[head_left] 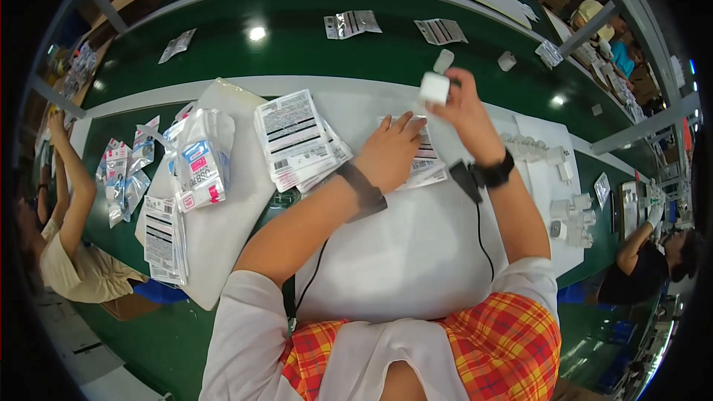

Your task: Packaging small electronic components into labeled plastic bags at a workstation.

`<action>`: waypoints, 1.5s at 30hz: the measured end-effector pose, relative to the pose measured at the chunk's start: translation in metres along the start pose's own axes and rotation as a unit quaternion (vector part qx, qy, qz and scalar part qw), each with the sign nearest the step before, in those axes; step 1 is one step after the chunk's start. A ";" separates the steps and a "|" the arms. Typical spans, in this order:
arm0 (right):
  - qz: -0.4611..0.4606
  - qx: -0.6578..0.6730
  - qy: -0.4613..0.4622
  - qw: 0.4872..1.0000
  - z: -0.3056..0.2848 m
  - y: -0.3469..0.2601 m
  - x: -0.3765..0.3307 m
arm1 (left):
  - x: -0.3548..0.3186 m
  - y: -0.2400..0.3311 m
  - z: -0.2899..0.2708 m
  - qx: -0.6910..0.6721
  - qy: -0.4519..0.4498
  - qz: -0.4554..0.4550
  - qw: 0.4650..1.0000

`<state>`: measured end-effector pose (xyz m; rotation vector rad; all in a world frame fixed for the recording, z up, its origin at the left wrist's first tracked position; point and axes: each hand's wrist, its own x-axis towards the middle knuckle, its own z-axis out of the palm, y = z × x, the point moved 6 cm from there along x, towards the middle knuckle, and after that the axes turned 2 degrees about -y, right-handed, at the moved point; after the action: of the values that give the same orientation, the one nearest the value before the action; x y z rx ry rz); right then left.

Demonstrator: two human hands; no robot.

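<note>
Between the thumb and fingers of my right hand (466,115) is a white charger plug (434,87), a small cube raised above the work surface. My left hand (390,152) lies flat with fingers stretched over a printed packaging pouch (425,167), which it partly covers. Left of that hand, a stack of printed pouches (295,137) rests on the white surface. Several white charger plugs (526,148) stand in a row to the right, and another cluster of plugs (570,219) sits nearer me.
Beyond the work surface runs a green conveyor belt (290,48) carrying a few pouches (353,24) and a loose plug (506,61). Filled blue and pink packs (199,160) lie at left. Cords trail from both wristbands. People work on both sides.
</note>
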<state>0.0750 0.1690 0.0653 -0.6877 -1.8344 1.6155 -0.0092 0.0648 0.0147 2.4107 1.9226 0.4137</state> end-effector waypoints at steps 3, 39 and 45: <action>0.014 -0.275 -0.022 0.961 0.014 0.005 -0.078 | -0.005 -0.009 0.024 -0.188 -0.045 0.007 0.981; -0.047 -0.136 0.070 0.987 0.003 -0.009 -0.086 | -0.025 -0.006 -0.039 -0.679 0.088 -0.163 0.710; 0.083 -0.023 0.043 0.995 0.023 0.020 -0.096 | -0.032 -0.014 -0.011 -0.512 0.200 -0.244 0.799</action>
<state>0.1246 0.0869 0.0343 -0.9387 -1.7967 1.6245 -0.0316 0.0362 0.0164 1.1426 1.6261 1.5087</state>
